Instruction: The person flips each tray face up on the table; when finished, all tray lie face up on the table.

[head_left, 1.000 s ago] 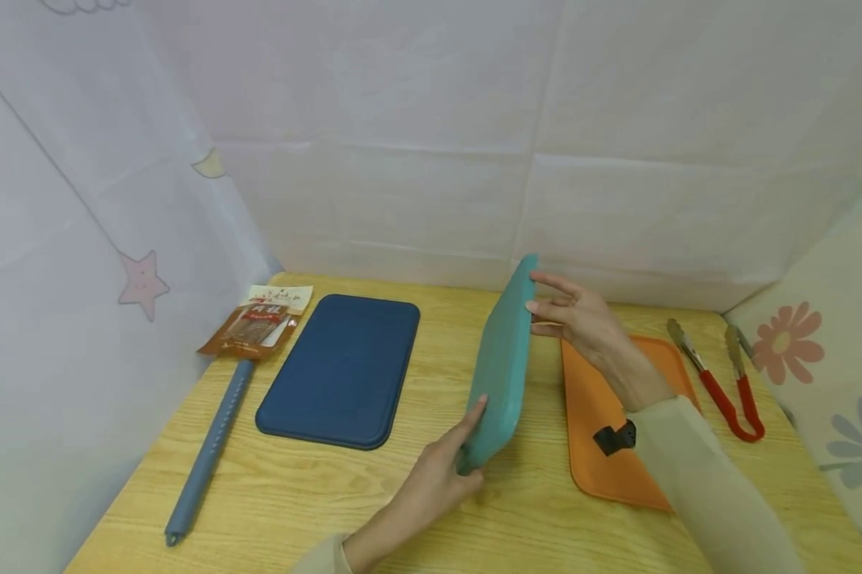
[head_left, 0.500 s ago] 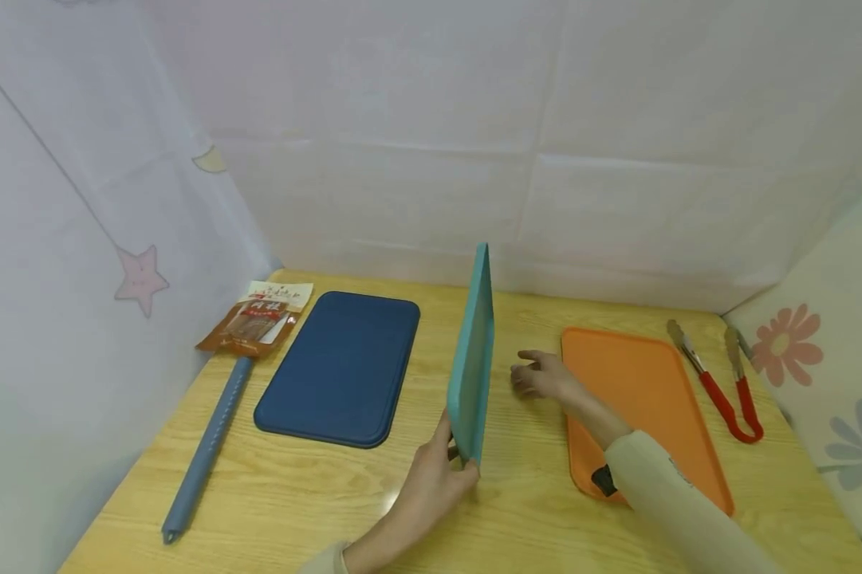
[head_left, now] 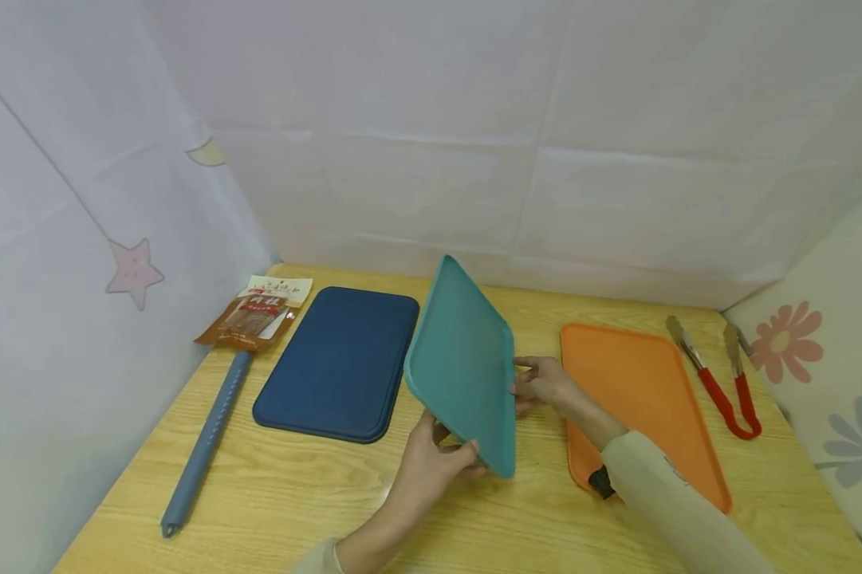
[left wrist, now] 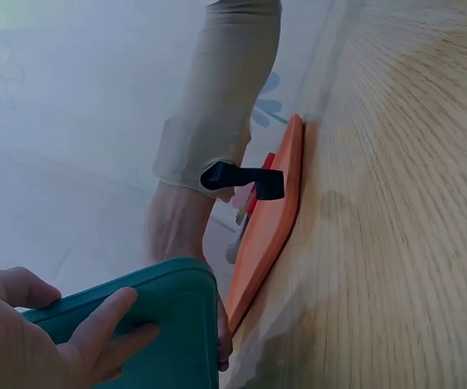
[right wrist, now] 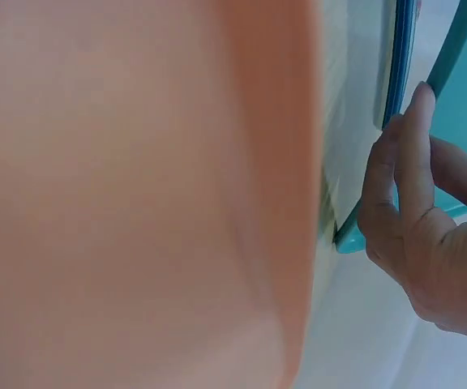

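A teal tray is held up tilted above the middle of the table, its broad face turned up and to the left. My left hand grips its near edge, with thumb and fingers on opposite faces, as the left wrist view shows of the tray and hand. At the tray's right edge, my right hand pinches the rim between thumb and fingers. In the right wrist view, these fingers lie along the teal rim; part of the grip is hidden.
Left of the teal tray lies a dark blue tray. An orange tray lies under my right forearm. Red-handled tongs are at far right. A brown food packet and a grey-blue stick lie along the left edge.
The teal tray went from leaning right, through nearly edge-on, to tilted with its face up-left. My right hand left its upper edge, moved down, and took the right rim.
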